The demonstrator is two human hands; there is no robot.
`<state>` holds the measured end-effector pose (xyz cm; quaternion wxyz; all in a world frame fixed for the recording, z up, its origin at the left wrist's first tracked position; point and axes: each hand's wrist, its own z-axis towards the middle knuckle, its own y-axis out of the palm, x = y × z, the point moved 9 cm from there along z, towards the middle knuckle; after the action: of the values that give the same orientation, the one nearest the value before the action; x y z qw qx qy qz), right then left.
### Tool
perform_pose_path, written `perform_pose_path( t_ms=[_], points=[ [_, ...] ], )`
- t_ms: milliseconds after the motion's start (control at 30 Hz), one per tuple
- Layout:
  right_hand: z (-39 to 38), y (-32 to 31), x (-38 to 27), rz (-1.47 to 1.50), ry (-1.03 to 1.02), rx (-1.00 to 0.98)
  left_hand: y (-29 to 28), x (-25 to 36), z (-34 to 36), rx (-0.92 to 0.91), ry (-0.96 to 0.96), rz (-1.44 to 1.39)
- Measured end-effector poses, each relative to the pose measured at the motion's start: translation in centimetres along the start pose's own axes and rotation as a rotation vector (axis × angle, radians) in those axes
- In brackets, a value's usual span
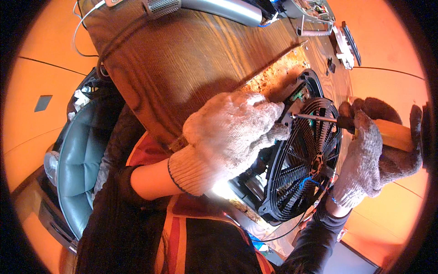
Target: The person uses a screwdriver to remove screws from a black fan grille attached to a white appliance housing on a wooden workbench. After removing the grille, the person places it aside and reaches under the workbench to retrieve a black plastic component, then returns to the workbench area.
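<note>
Head view: right hand (365, 153), right of frame, closed round screwdriver (345, 123); shaft runs near-horizontal leftward, tip at upper-left edge of black fan (303, 157), centre-right. Left hand (230, 134), nearer that edge, curled; hold unclear.

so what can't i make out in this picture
Head view: what the tip of the screwdriver meets, too small to tell.
Head view: what the left hand pinches, if anything, hidden by the hand itself.
Head view: part of the screwdriver's handle, covered by the right hand.
Head view: upper side of the silver cylinder, cut off by the top edge.
</note>
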<state>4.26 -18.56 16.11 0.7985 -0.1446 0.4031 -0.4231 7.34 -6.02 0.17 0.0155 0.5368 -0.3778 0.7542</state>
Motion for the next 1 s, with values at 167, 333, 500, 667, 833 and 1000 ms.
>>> perform_pose_path(
  t_ms=[167,333,500,667,833,1000],
  points=[
    [-0.2,1.3,-0.8,0.408,-0.059,-0.119,0.4,0.1,0.5,-0.091,0.015,-0.086],
    [-0.4,1.6,0.9,0.502,0.121,-0.408,-0.6,0.9,0.4,-0.004,-0.006,0.07],
    [-1.2,-0.4,0.4,0.25,-0.08,-0.361,-0.7,0.9,0.3,0.009,0.021,0.014],
    [-1.7,-0.8,2.0,0.526,0.146,-0.008,-0.8,0.8,0.3,0.011,0.007,-0.045],
    [-0.7,0.6,-0.3,0.361,-0.092,-0.312,-0.7,0.9,0.4,0.028,0.044,-0.016],
    [-2.3,2.3,-0.6,0.027,0.057,-0.643,-0.2,0.1,0.2,-0.011,-0.02,-0.04]
  ],
)
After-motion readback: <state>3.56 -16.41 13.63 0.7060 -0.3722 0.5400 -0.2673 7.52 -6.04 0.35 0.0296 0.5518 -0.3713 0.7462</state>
